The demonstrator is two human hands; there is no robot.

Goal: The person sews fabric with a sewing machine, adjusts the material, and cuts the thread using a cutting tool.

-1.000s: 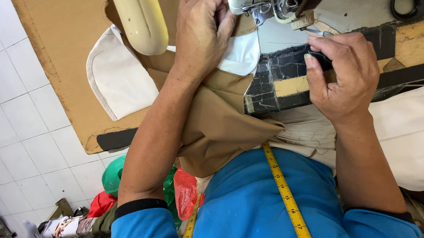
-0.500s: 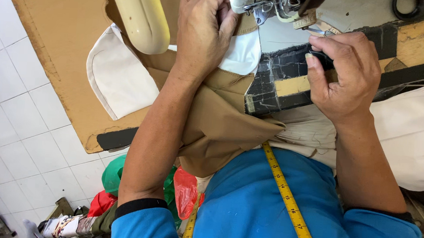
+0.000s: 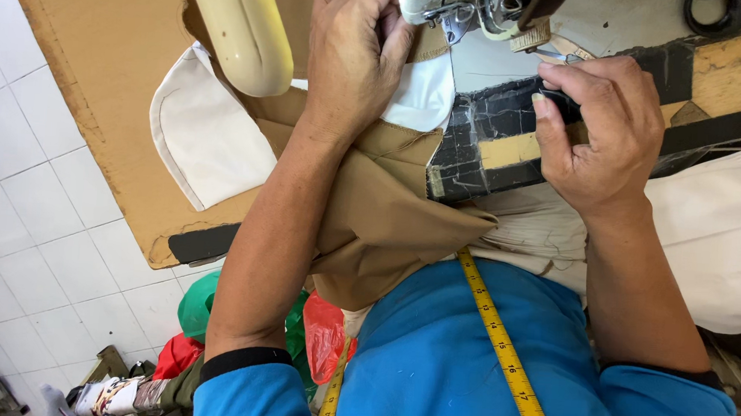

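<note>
both hands press tan fabric [image 3: 378,226] on a taped wooden table [image 3: 731,63] above white floor tiles [image 3: 34,239].

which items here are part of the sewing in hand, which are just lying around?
In use: left hand on tan fabric, white pocket piece, sewing machine, right hand on table edge.
Lying about: tape measure, plastic bags, white cloth.

Showing dark printed lettering on the cream sewing-machine arm [image 3: 236,28] at eleven o'clock. Bunching up low at seven o'clock, a crumpled green plastic bag [image 3: 197,304]; crumpling just beside it toward six o'clock, a red plastic bag [image 3: 326,334], glossy and translucent.
</note>
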